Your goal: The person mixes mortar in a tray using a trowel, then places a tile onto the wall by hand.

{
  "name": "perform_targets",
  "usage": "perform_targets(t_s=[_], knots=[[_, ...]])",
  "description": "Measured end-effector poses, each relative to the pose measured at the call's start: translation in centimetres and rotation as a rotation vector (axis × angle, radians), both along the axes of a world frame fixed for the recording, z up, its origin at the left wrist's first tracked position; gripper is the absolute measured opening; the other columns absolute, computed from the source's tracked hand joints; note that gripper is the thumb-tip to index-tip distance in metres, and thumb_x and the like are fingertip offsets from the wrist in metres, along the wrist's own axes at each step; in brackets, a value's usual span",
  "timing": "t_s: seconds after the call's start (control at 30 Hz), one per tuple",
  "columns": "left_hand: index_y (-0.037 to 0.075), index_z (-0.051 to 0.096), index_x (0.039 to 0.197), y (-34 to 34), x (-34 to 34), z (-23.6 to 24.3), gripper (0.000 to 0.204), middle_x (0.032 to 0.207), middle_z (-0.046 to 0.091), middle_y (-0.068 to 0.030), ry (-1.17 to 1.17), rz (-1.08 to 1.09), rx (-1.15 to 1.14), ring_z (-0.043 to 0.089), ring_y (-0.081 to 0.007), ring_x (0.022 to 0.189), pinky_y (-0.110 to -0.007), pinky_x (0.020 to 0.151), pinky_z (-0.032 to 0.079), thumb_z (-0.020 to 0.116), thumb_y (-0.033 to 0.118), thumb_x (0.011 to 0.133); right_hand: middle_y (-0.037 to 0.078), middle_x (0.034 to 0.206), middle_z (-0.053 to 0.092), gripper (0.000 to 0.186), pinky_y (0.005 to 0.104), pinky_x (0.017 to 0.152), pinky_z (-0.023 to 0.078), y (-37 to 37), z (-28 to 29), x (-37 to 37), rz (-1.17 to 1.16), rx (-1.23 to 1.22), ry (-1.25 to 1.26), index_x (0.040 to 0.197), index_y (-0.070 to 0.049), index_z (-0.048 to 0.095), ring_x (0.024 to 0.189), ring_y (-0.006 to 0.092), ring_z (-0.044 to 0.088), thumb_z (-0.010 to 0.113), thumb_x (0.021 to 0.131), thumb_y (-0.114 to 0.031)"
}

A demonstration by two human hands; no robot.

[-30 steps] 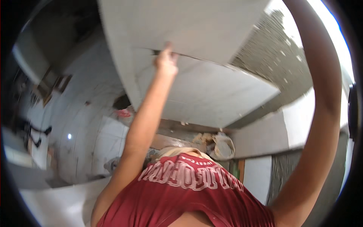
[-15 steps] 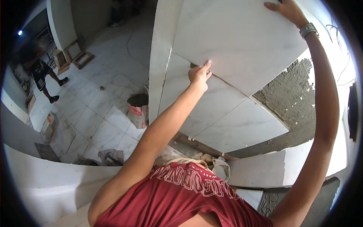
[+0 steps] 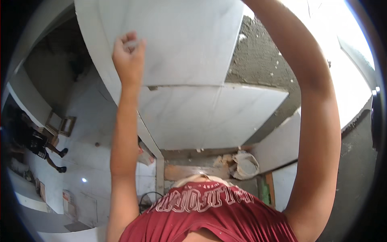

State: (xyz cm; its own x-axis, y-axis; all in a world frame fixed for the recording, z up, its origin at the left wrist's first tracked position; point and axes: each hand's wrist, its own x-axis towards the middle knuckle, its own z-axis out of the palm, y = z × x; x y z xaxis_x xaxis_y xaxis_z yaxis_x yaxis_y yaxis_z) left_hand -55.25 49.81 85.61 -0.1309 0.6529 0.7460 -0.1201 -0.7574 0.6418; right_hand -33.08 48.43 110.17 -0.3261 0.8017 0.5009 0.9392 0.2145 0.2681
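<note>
Before me, a large pale marbled tile [image 3: 181, 40] sits above lower marbled tiles [image 3: 201, 117] on the wall. A band of grey mortar [image 3: 254, 52] shows to their right, and a small gap breaks the seam between them. My left hand [image 3: 128, 50] is over the upper tile's left part, blurred, with fingers curled; whether anything small is in them I cannot make out. My right forearm rises along the right side, and its hand is cut off by the upper edge.
A person [image 3: 34, 137] in dark clothes is at far left on the tiled floor [image 3: 84, 157], near wooden frames [image 3: 66, 126]. A sack [image 3: 146, 155] stands beside the wall's left edge. A pale bag or bucket [image 3: 246, 165] and a plank [image 3: 189, 171] lie below the tiles.
My left hand has left the seam between tiles and moved up over the upper tile. My right hand, earlier on that tile's top right, has passed out of view. The camera view has shifted.
</note>
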Motion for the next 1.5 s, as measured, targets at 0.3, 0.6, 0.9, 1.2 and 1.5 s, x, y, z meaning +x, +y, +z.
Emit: perform_targets(t_s=[0.3,0.6,0.9,1.2,1.5], knots=[[0.002,0.059,0.127,4.4,-2.6,18.9,0.062,0.133,0.059,-0.0218,0.874,0.786,0.831,0.056,-0.0364,0.124,-0.047,0.109,0.043,0.085,0.029,0.077,0.023,0.134,0.059,0.070,0.0445,0.109,0.043,-1.1,-0.5,-0.2,0.000,0.079,-0.064,0.130,0.001,0.062,0.128,0.0383,0.052,0.073,0.083,-0.049],[-0.001,0.061,0.128,4.1,1.0,24.3,0.070,0.127,0.064,-0.0223,1.428,0.530,0.517,0.061,-0.0362,0.118,-0.045,0.100,0.048,0.085,0.039,0.076,0.021,0.124,0.064,0.050,0.0452,0.101,0.048,-4.8,-1.5,0.0,-0.058,0.255,-0.028,0.121,0.002,0.065,0.116,0.0338,0.060,0.072,0.088,-0.034],[-0.004,0.059,0.131,3.4,-0.1,23.3,0.067,0.130,0.061,-0.0252,1.445,0.561,0.480,0.059,-0.0387,0.120,-0.046,0.103,0.046,0.078,0.037,0.082,0.007,0.065,0.067,0.023,0.0274,0.057,0.050,-13.0,-29.1,-4.3,0.308,-0.035,1.127,0.084,0.001,0.069,0.059,0.0120,0.062,0.065,0.095,-0.018],[-0.001,0.057,0.132,14.2,-3.1,25.5,0.061,0.123,0.065,-0.0229,1.328,0.549,0.850,0.063,-0.0341,0.110,-0.038,0.099,0.047,0.072,0.036,0.087,0.010,0.085,0.069,0.030,0.0318,0.058,0.059,-6.1,-40.3,-4.7,0.161,-0.183,2.230,0.097,0.000,0.063,0.071,0.0159,0.069,0.056,0.102,-0.029],[-0.008,0.053,0.136,9.7,0.0,25.3,0.069,0.131,0.061,-0.0267,1.369,0.462,0.680,0.060,-0.0366,0.122,-0.039,0.105,0.043,0.074,0.035,0.086,0.009,0.080,0.070,0.028,0.0312,0.059,0.060,-6.3,-41.2,-1.7,0.145,-0.038,2.273,0.089,-0.003,0.065,0.064,0.0153,0.069,0.062,0.100,-0.027]])
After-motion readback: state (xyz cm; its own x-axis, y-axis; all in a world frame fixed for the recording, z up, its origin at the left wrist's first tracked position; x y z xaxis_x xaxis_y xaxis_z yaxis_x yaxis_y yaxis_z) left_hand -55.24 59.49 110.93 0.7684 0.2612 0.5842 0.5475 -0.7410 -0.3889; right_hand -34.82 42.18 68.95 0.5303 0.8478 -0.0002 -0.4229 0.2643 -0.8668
